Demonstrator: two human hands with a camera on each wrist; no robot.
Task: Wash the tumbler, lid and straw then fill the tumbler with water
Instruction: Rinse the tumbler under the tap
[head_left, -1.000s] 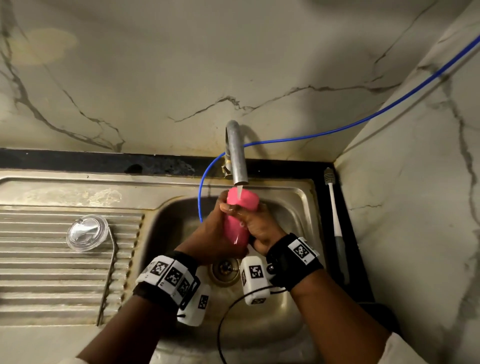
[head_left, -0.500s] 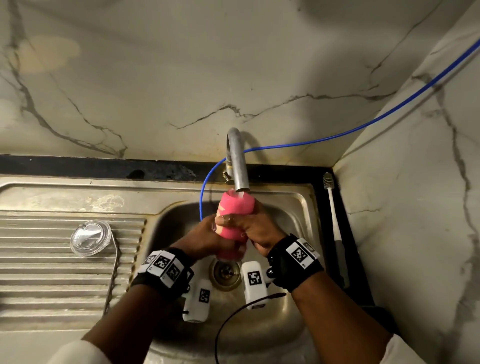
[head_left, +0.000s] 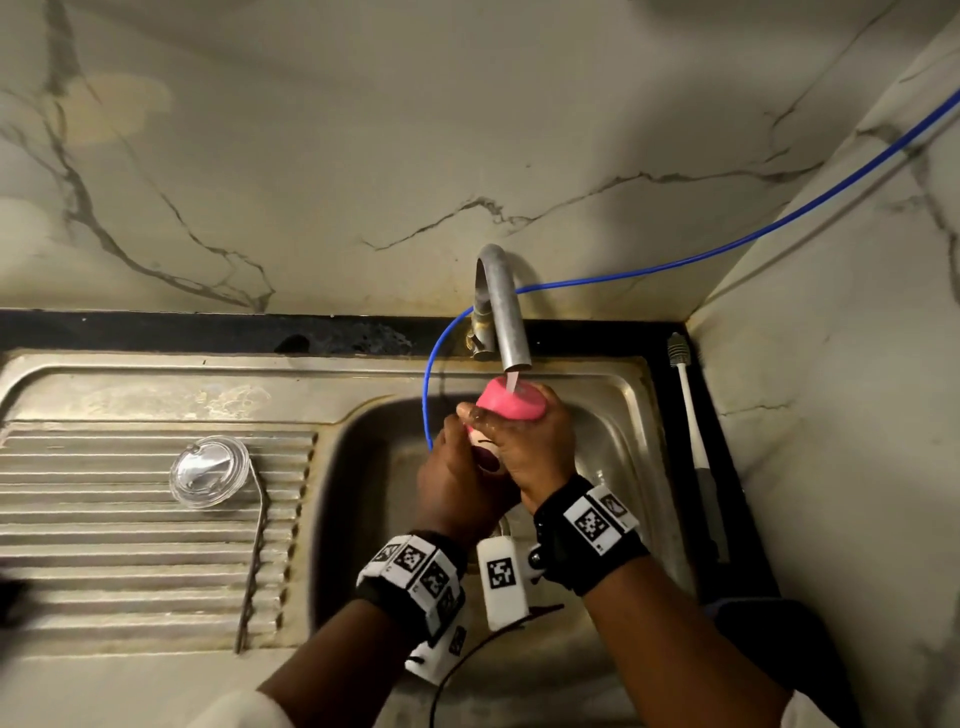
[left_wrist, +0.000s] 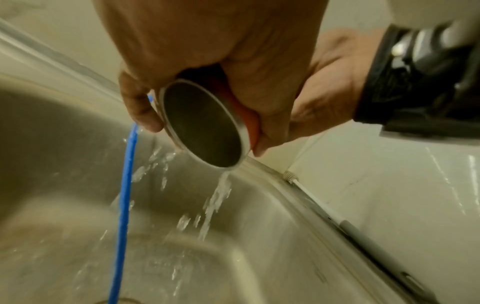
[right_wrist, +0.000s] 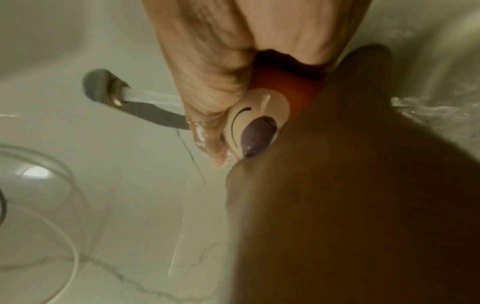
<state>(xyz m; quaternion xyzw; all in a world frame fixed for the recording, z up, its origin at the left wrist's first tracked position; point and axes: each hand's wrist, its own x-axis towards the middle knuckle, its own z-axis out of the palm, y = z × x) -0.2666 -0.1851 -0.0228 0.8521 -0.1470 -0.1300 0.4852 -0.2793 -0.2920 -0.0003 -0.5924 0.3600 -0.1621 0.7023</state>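
**Tumbler upside down under running tap**

Both hands grasp the tumbler (head_left: 511, 402): right hand (head_left: 535, 449) wraps the base end, left hand (head_left: 457, 488) grips lower, near the rim. Mouth points down; water runs off the rim into the sink (head_left: 358, 447). Tap (head_left: 506, 317) directly above. Lid (head_left: 209, 472) and straw (head_left: 254, 551) well left of the left hand, on the drainboard. Brush (head_left: 688, 410) right of the right hand.

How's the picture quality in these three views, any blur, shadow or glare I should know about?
Head view: dim and yellowish, mostly sharp, edges bowed by the wide lens, hands' shadow on the sink. Left wrist view: the tumbler rim fairly sharp, falling water smeared, the left hand soft up close. Right wrist view: blurriest; the right hand washed out, a dark out-of-focus hand filling the lower right.
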